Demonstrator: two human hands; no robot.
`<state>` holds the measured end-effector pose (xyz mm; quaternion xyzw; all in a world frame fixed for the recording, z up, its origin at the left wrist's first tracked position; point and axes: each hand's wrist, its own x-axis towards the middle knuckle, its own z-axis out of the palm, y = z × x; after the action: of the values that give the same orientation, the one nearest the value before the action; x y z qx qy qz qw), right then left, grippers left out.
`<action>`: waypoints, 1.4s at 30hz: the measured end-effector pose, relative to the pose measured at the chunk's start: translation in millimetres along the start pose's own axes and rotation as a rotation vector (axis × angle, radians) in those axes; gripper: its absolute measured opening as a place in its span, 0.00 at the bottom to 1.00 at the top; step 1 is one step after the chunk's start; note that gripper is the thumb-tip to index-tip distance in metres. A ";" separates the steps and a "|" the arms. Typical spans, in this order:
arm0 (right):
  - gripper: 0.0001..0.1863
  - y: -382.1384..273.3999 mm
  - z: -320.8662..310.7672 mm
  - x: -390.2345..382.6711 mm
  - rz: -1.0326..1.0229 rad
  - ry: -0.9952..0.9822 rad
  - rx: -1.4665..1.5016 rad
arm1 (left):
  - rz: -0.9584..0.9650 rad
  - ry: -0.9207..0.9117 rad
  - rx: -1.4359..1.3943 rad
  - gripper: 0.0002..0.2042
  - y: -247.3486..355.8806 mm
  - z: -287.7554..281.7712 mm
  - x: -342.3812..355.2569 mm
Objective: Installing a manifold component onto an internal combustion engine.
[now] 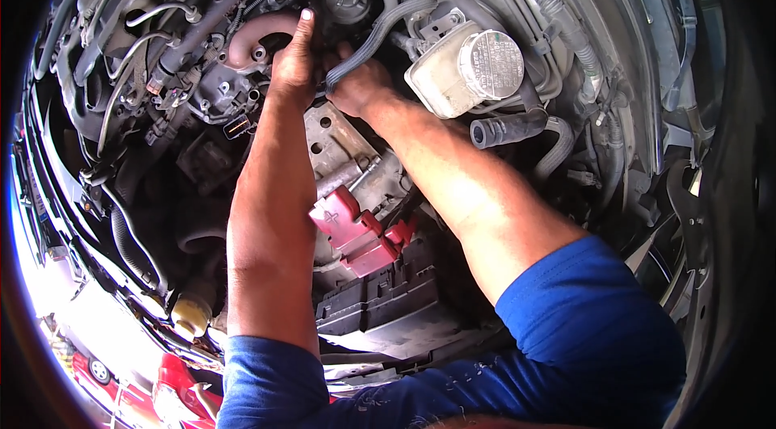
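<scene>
Both my arms reach deep into an engine bay. My left hand (294, 69) is beside a rusty-brown curved pipe (257, 35), its thumb stretched upward and its other fingers hidden. Close to its right, my right hand (361, 88) reaches in under a grey ribbed hose (376, 37), which crosses over its fingers. What either hand touches down there is out of sight. Just below the hands lies a metal bracket plate (327, 132) with round holes. A round metal part (347, 2) sits beyond the hands.
A whitish fluid reservoir (436, 77) with a round cap (495, 65) stands right of my hands, above an open-ended hose (493, 132). A red plastic terminal cover (356, 231) and a black box (388, 296) lie between my forearms. Metal fuel lines (149, 41) run at left.
</scene>
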<state>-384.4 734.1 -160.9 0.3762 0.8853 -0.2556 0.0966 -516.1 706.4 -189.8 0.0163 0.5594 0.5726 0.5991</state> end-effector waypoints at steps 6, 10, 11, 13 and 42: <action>0.29 30.1 12.1 4.8 0.014 0.113 -0.043 | -0.077 -0.056 0.071 0.39 7.1 30.2 -0.8; 0.29 4.5 -12.2 -3.6 0.040 -0.060 0.005 | 0.051 -0.006 -0.002 0.38 4.3 14.2 -9.5; 0.29 9.9 -7.2 -1.6 0.044 -0.057 -0.001 | 0.000 -0.034 0.018 0.37 5.6 15.3 -6.6; 0.28 16.7 2.7 3.6 0.049 0.041 -0.032 | -0.036 -0.042 0.028 0.37 6.7 21.2 -0.3; 0.32 7.5 -3.6 -1.2 0.044 -0.001 -0.049 | 0.015 0.007 0.000 0.35 3.1 10.4 -0.7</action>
<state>-378.1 739.6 -160.3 0.3931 0.8827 -0.2320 0.1116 -510.8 713.4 -183.4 0.0184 0.5614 0.5774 0.5926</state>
